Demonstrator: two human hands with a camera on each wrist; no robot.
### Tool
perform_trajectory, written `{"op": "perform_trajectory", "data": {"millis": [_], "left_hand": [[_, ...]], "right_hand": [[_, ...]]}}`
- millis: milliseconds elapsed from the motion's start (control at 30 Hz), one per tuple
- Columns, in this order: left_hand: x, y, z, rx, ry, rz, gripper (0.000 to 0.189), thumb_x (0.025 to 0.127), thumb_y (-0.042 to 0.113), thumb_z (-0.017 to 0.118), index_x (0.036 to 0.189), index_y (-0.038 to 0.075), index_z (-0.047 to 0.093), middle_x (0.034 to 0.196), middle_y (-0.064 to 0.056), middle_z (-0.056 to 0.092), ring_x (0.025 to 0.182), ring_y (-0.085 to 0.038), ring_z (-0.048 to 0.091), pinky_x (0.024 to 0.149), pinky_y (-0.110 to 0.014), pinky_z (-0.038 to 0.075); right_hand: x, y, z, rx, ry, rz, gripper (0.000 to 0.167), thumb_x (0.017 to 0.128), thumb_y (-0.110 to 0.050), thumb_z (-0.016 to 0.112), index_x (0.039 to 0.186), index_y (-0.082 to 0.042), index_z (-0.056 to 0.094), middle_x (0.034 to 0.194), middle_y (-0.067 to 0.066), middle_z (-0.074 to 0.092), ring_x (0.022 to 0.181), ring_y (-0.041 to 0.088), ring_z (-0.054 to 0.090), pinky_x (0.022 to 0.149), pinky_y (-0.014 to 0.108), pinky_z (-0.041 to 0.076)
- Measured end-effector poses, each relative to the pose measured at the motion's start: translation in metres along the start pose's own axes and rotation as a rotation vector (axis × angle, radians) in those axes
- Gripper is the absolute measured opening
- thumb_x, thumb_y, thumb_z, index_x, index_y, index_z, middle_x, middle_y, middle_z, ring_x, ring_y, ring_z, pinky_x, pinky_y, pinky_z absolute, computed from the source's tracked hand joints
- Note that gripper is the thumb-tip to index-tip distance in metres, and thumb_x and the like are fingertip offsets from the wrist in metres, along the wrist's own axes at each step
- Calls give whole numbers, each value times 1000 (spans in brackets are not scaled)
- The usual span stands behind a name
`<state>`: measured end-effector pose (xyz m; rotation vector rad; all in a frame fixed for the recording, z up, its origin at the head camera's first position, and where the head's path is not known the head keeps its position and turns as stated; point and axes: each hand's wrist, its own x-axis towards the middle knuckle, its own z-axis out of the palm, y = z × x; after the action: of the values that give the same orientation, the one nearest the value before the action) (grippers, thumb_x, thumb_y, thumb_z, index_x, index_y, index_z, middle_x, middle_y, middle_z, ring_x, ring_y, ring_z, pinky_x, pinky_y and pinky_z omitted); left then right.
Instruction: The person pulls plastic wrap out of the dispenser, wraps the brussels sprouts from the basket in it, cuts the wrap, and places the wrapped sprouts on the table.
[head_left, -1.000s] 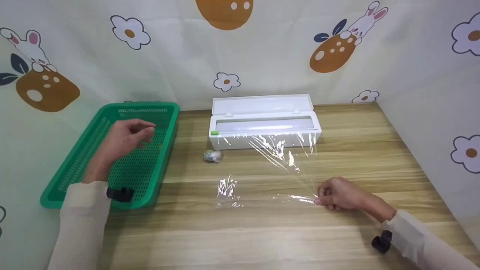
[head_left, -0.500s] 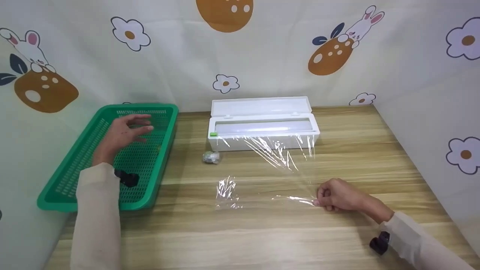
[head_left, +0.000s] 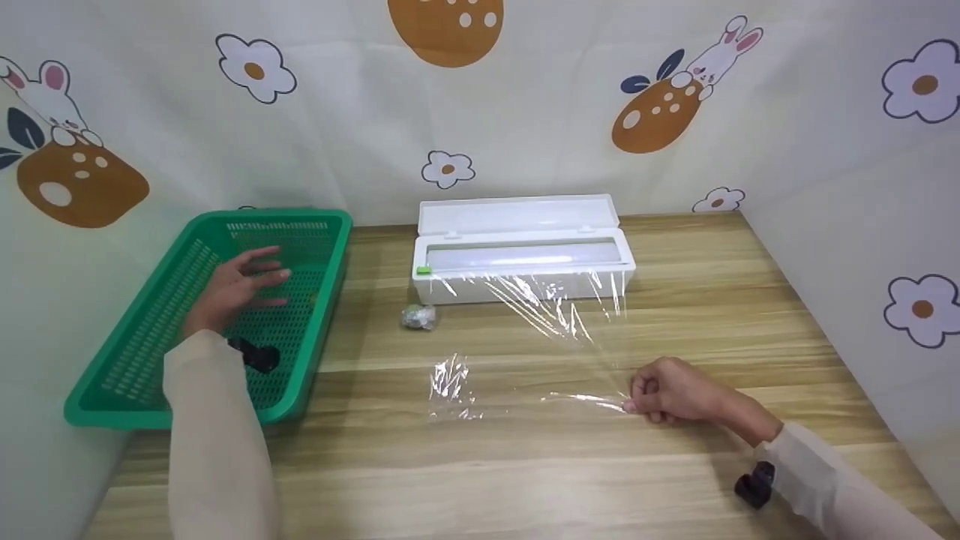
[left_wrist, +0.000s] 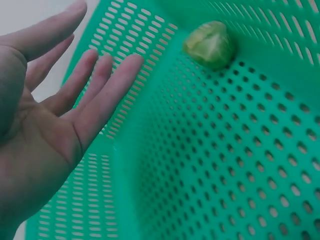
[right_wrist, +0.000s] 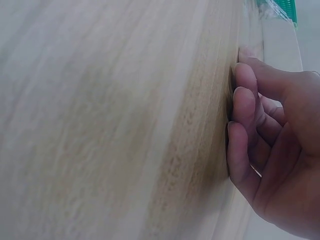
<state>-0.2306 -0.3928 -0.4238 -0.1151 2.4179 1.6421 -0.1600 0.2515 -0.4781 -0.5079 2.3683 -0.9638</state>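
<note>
Cling film, drawn out in front of the white box, its near edge barely traceable to me. Vegetable, plain only in my left wrist view, inside the basket left of the box. Left hand, above the basket, spread, holding nothing. Right hand, front-right of the box, pinching a film corner. Table, running right of the box to the wall.

Set on a table with a vegetable in a basket left of a dispenser, film before that, and a bundle seemingly beside the film.
</note>
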Motion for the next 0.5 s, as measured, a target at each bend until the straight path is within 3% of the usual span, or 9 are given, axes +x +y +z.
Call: {"op": "perform_trajectory", "data": {"millis": [100, 200, 367, 500], "left_hand": [[8, -8, 10, 8, -41, -17, 81, 98, 38, 63, 161, 13, 17, 162, -23, 23, 142, -37, 38, 98, -40, 56], [7, -12, 12, 33, -84, -36, 83, 98, 36, 64, 161, 13, 14, 162, -24, 22, 140, -40, 40, 95, -39, 58], [13, -13, 19, 70, -167, -29, 84, 99, 33, 64, 161, 12, 12, 161, -27, 21, 137, -44, 43, 94, -43, 58], [17, -14, 24, 100, -208, -26, 78, 100, 24, 61, 160, 8, 13, 160, -30, 22, 132, -40, 49, 94, -45, 58]], "right_hand": [[-2, 2, -4, 9, 1, 12, 21, 89, -25, 76, 79, -8, 67, 63, 0, 64, 53, 9, 58, 46, 20, 50], [2, 2, -3, 2, 4, -4, 22, 89, -26, 76, 77, -9, 68, 62, 0, 64, 52, 9, 57, 45, 19, 49], [3, 3, -2, -31, 20, -9, 22, 89, -26, 75, 75, -11, 68, 59, -1, 63, 51, 9, 57, 44, 17, 45], [1, 4, -2, -13, 22, -1, 21, 89, -24, 76, 76, -10, 68, 61, -1, 64, 52, 10, 57, 44, 17, 46]]}}
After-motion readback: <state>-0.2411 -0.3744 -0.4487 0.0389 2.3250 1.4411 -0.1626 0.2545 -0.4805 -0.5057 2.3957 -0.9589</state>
